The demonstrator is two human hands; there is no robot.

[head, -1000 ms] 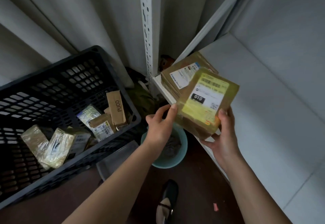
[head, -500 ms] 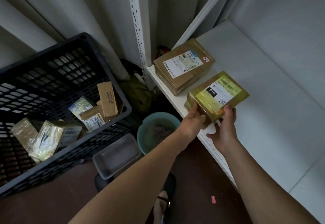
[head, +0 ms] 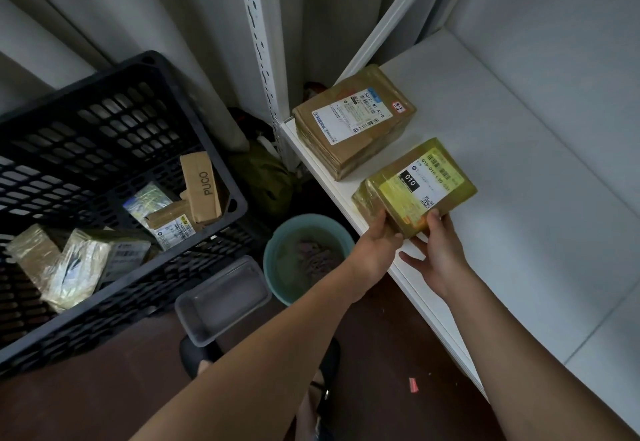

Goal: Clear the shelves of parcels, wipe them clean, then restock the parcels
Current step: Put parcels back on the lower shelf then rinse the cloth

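A: The left hand [head: 375,245] grips the near left corner of the yellow-taped parcel [head: 415,187], fingers curled under its edge. The right hand [head: 438,253] holds the near right corner, thumb on top and the other fingers spread loosely below.

B: And where is the parcel?

A: On the white shelf [head: 519,170] at its front edge, just beside the brown parcel [head: 353,122] that lies flat by the upright. Whether they touch, I cannot tell.

B: So, restocking. How to finish the placing well?

A: I'd slide it back until no corner hangs over the edge, squared to its neighbour, label up. More parcels wait in the black crate [head: 114,129], so packing close seems wise.
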